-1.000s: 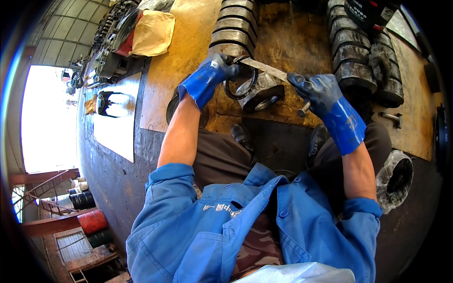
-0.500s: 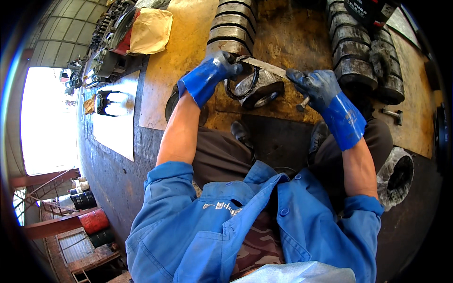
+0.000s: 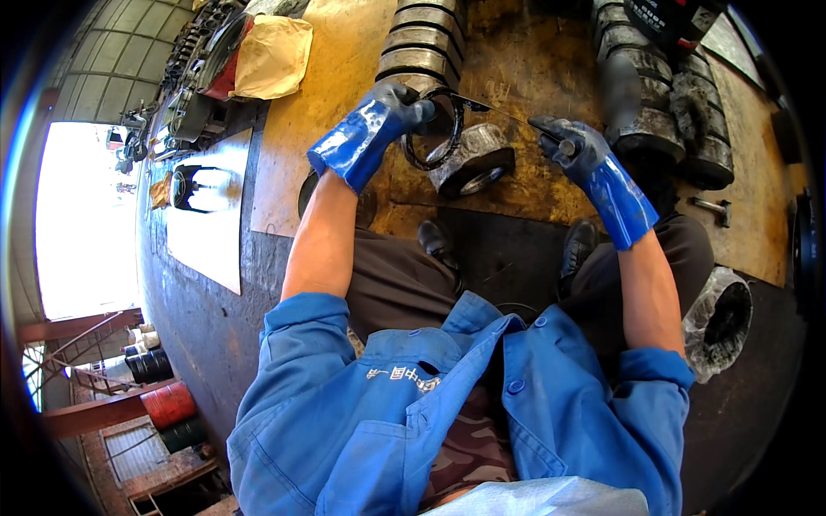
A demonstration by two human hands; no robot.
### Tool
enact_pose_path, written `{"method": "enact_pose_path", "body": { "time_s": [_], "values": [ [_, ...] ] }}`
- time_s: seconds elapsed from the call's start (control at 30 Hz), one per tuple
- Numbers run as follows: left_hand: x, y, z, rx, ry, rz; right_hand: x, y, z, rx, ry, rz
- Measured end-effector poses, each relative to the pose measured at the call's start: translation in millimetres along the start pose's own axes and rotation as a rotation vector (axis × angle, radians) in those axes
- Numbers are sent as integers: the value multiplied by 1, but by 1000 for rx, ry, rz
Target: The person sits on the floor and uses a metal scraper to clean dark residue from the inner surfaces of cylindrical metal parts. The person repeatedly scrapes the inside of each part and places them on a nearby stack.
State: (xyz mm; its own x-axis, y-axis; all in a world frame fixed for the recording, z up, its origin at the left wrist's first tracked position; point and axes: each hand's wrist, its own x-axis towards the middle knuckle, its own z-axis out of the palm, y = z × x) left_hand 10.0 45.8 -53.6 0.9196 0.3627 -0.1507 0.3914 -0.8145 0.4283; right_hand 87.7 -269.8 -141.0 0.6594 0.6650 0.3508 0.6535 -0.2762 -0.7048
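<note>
My left hand (image 3: 391, 112), in a blue rubber glove with a dark palm, is closed on a thin black ring (image 3: 456, 138) that hangs upright from its fingers. A flat-bladed hand tool (image 3: 495, 107) reaches leftward from my gloved right hand (image 3: 572, 146), which is wrapped round its handle. The blade shows almost edge-on, and its tip meets the top of the ring. Just behind and right of the ring, a short, dirty metal cylinder (image 3: 482, 155) with an open bore lies tilted on the stained board (image 3: 533, 185).
A row of metal cylinders (image 3: 417, 60) runs away beyond my left hand. More greasy cylinders (image 3: 641, 120) stand at right, near a dark container (image 3: 667, 21). A bolt-like metal piece (image 3: 712, 209) lies at right; a plastic-wrapped ring (image 3: 718, 322) sits beside my leg.
The blade has turned from showing its flat face to nearly edge-on. My left hand has shifted slightly left, and the ring now shows rounder. The right hand has rolled slightly.
</note>
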Motion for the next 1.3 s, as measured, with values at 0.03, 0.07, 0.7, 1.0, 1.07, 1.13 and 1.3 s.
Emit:
{"method": "enact_pose_path", "body": {
  "time_s": [0.03, 0.07, 0.7, 1.0, 1.07, 1.13, 1.3],
  "values": [
    [7, -16, 4, 2, 7, -3, 1, 6, 5, 2, 0, -8],
    [24, -42, 14, 14, 54, 67, 1, 16, 8, 70, -19, -10],
    [44, -49, -8, -1495, -414, 41, 7, 3, 1, 793, -293, 627],
    [2, 1, -14, -683, 312, 308, 2, -25, -4, 978, -205, 772],
    [-9, 14, -21, -650, 326, 297, -2, -24, -5, 1041, -210, 782],
    [-11, 16, -24, -612, 346, 282, -2, -27, -6, 1107, -223, 787],
    [5, 1, -17, -501, 445, 321, -4, -23, -7, 1264, -272, 931]
  ]
}}
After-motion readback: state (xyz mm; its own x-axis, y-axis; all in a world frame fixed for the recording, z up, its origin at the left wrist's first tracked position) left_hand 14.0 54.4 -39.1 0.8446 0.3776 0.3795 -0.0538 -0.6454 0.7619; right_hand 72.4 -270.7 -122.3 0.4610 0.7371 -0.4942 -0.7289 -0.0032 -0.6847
